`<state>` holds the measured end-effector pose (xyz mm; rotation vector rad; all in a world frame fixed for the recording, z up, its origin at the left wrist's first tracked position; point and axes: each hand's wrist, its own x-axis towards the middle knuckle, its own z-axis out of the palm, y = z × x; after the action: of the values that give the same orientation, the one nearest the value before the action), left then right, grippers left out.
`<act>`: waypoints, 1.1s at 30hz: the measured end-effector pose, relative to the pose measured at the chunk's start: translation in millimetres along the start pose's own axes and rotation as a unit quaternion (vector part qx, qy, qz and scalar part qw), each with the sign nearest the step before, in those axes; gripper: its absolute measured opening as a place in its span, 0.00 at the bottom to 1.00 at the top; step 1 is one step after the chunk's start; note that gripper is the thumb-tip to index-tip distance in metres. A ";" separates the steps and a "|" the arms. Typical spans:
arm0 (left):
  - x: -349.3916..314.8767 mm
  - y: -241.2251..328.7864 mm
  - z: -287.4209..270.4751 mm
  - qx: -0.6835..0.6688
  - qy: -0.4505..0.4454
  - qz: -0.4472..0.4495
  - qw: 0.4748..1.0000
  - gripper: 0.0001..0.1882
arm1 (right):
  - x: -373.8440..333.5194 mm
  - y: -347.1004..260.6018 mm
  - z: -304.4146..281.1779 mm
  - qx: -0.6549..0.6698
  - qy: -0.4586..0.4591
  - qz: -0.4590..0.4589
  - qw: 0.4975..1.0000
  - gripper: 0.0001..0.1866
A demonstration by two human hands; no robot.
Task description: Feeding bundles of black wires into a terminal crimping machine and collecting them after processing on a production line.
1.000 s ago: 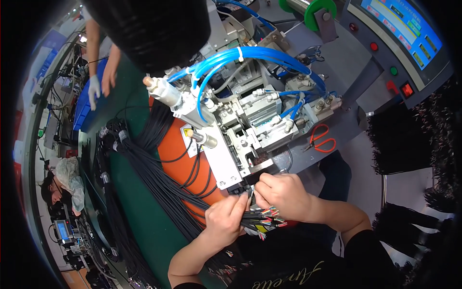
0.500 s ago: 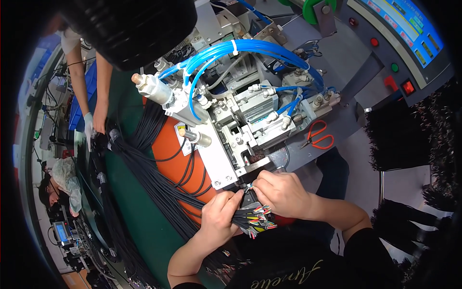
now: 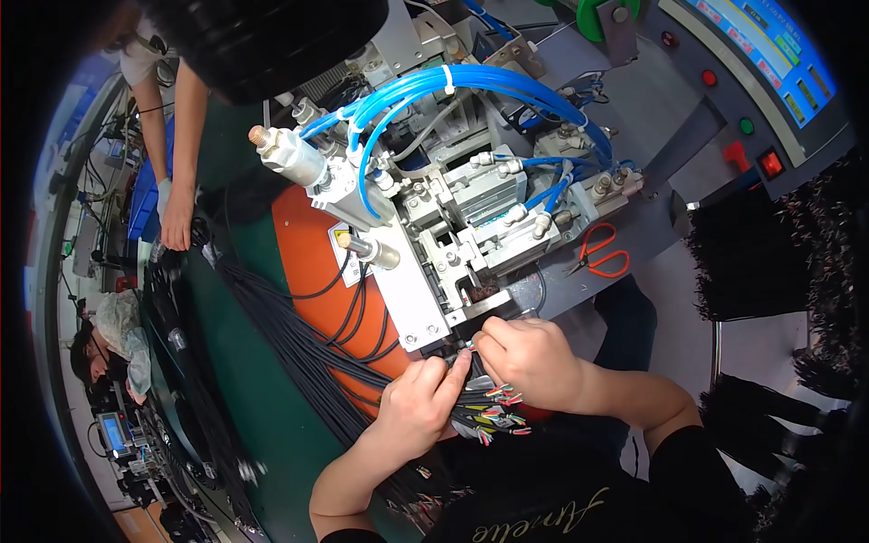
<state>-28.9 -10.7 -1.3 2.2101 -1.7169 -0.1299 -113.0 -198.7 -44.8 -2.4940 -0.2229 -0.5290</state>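
Note:
My left hand (image 3: 415, 404) is closed around black cables just below the front of the metal machine (image 3: 480, 217). Its thumb and forefinger pinch one cable beside my right fingertips. My right hand (image 3: 529, 360) pinches the thin wire end of that cable; the wire tips are mostly hidden by the fingers. Below and between both hands, several cable ends (image 3: 489, 416) fan out with red, green, yellow and white wires showing. The black cables (image 3: 285, 330) run back leftward across an orange panel (image 3: 308, 249).
Red-handled scissors (image 3: 605, 252) lie on the grey machine plate. Blue air tubes (image 3: 471, 80) arch over the machine. At the far left, a co-worker's hands (image 3: 176, 222) hold a cable bundle above the green table (image 3: 231, 362). Dark cable bundles (image 3: 751, 262) hang at right; a screen (image 3: 783, 54) stands upper right.
My left thumb has straightened upward toward my right fingertips, and the cable ends have shifted slightly right. The co-worker has separated part of the bundle and swung it downward.

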 end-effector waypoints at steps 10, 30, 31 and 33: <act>8.4 -0.7 -6.2 0.070 -0.038 0.006 0.997 0.27 | 6.1 8.5 -0.5 0.076 -0.003 0.037 0.996 0.05; -21.1 -9.1 8.5 -0.076 0.078 -0.139 0.984 0.13 | -1.9 -2.1 -6.1 0.413 -0.030 0.122 0.902 0.11; -16.5 -10.2 3.3 -0.109 0.095 -0.099 0.985 0.12 | 0.0 -2.2 -3.2 0.423 -0.025 0.104 0.900 0.12; -16.5 -11.6 0.2 -0.141 0.111 -0.060 0.982 0.11 | 1.1 -4.6 -1.7 0.434 -0.020 0.086 0.896 0.14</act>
<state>-22.6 7.5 -7.4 2.0333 -1.3567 -0.1400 -113.8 -195.8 -40.7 -1.6252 -0.1940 -0.2191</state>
